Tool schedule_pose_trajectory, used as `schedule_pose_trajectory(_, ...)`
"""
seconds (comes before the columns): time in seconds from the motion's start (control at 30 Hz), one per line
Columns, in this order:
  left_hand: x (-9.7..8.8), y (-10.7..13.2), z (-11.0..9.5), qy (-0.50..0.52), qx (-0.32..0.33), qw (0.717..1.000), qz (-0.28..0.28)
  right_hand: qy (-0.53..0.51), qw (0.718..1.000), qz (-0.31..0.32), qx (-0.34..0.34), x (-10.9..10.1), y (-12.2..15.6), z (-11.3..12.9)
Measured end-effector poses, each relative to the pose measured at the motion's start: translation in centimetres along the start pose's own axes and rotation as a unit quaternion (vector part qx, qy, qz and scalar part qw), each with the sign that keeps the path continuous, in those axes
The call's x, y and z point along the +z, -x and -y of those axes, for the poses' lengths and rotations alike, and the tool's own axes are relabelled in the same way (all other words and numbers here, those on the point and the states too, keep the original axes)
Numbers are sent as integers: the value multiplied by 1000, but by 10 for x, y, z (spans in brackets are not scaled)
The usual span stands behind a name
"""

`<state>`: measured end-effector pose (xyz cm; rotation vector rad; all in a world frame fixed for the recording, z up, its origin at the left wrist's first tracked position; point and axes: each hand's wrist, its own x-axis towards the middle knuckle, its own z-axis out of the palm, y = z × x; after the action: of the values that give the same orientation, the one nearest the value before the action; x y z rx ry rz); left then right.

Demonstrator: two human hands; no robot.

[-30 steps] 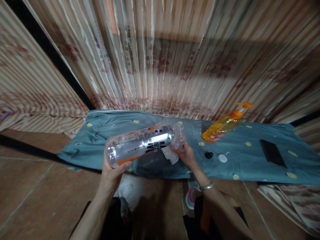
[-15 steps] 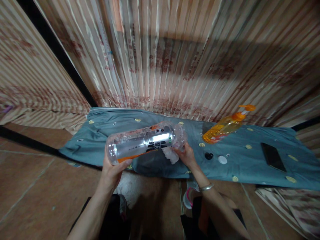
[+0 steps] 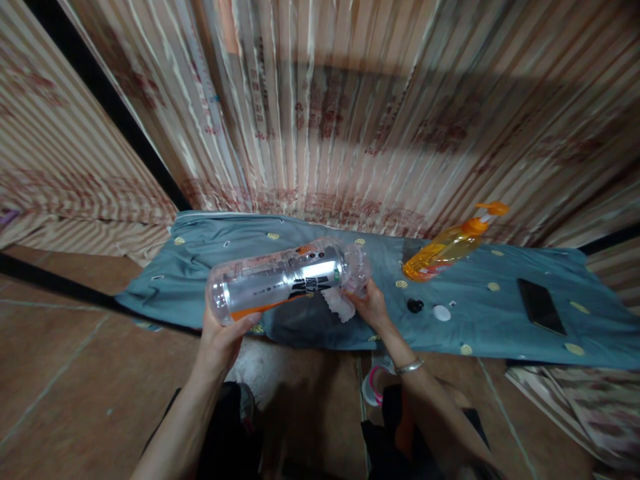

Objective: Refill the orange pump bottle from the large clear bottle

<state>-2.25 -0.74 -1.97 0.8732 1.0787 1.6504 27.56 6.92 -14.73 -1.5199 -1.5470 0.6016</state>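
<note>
A large clear plastic bottle (image 3: 280, 279) with a silver and orange label lies tilted on its side above the blue-green cloth, its right end a little higher. My left hand (image 3: 225, 333) is wrapped round its left end from below, thumb along the near side. At the clear right end, my right hand (image 3: 369, 303) has its fingers closed on a crumpled white tissue (image 3: 340, 305). The tissue hangs below the bottle, and the right fingers touch or nearly touch the bottle's end. Part of those fingers is hidden behind the plastic.
The blue-green cloth (image 3: 480, 333) covers a low surface. On it, to the right, are an orange pump bottle (image 3: 445, 252), a small black item (image 3: 415, 305), a white round cap (image 3: 441, 313) and a black phone (image 3: 541, 306). A striped curtain (image 3: 320, 133) hangs behind.
The view has shifted slightly, so everything sits a little higher and to the left. Both hands keep the same hold on the bottle and tissue.
</note>
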Motion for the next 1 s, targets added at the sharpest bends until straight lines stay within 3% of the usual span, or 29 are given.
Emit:
schedule_pose_trajectory(0.43, -3, 0, 2, 21, 4, 1000, -7, -29, 1000, 3, -8, 1, 1, -2)
schedule_pose_trajectory(1.0, 4, -2, -1, 36, -12, 999, -26, 10, 1000, -4, 0, 0, 1, 0)
